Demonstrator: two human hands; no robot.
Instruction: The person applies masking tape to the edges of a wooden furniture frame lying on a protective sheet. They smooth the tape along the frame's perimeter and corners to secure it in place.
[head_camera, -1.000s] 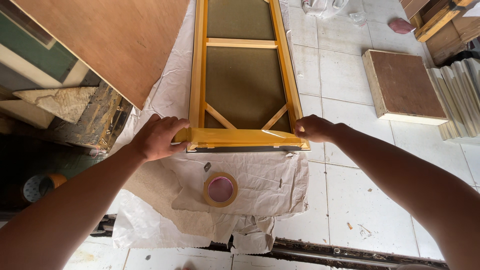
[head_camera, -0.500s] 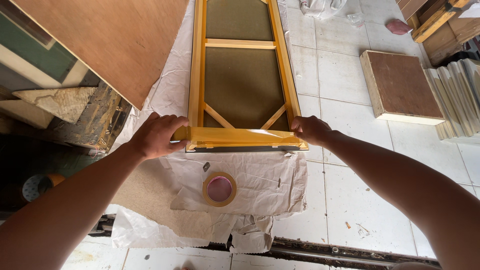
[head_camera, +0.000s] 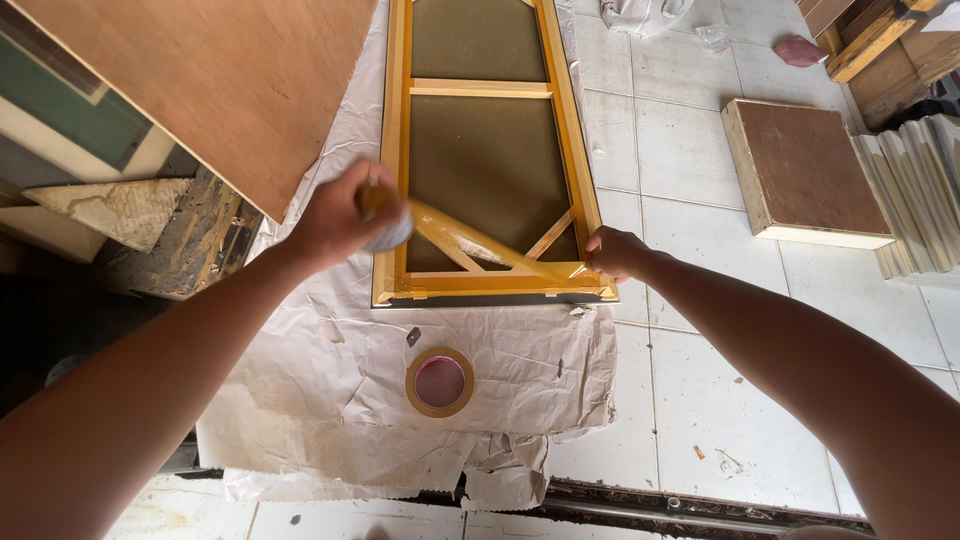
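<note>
— How many tape rolls are seen?
— Two: one brown tape roll is closed in the left hand; one beige ring-shaped roll lies on crumpled white paper.
— And the right hand?
— Its grip is pinched on the clear tape strip at the yellow wooden frame corner.

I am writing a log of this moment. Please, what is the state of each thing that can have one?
left hand: raised, gripping tape roll
tape roll: held, strip pulled out
tape strip: stretched to right hand
right hand: pressing strip on frame corner
yellow frame: lying flat
second tape roll: flat on paper, untouched
</note>
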